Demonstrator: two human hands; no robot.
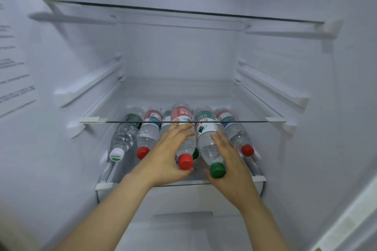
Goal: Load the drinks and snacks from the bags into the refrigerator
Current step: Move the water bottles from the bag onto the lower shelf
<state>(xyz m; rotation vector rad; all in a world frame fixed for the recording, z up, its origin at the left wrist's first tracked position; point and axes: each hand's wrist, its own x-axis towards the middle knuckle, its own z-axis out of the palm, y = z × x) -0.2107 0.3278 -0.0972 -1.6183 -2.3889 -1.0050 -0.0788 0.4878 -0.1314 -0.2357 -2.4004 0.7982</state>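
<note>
On lower shelf, 4-bottle row; atop it, left hand grip round red-capped bottle, right hand grip round green-capped bottle.

We have one wide-angle view, worn on the head, facing forward and slightly down into the refrigerator from close in, its side walls filling 9 and 3 o'clock. Our left hand, gripping the red-capped bottle, and right hand, holding the green-capped bottle, enter from 6 o'clock and sit just below centre.
</note>
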